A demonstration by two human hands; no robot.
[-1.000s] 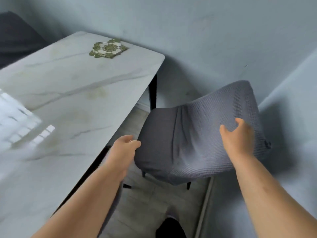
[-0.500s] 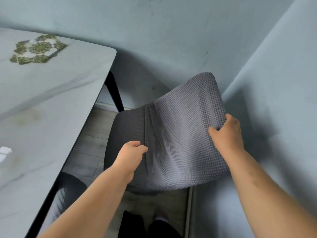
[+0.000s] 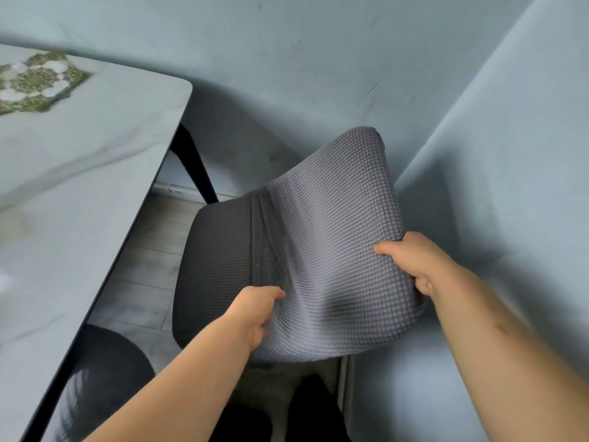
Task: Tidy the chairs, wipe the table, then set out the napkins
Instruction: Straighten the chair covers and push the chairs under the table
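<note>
One green crocheted napkin (image 3: 35, 81) lies on the tabletop (image 3: 79, 186), well back from its right corner. Right of the tabletop, clear of its edge, stands the grey-covered chair (image 3: 334, 218). The left hand (image 3: 255, 317) pinches the backrest's near edge; the right hand (image 3: 411, 266) curls round its other side. A second ago both were short of the backrest, gripping nothing. Chair-tidying seems just begun, with wiping and napkins still to come.

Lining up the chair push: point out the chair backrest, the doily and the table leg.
chair backrest (image 3: 334, 224), head view, middle of the grey waffle cover.
doily (image 3: 32, 81), head view, centre of the green-and-white crochet.
table leg (image 3: 194, 164), head view, midway down the black leg.
</note>
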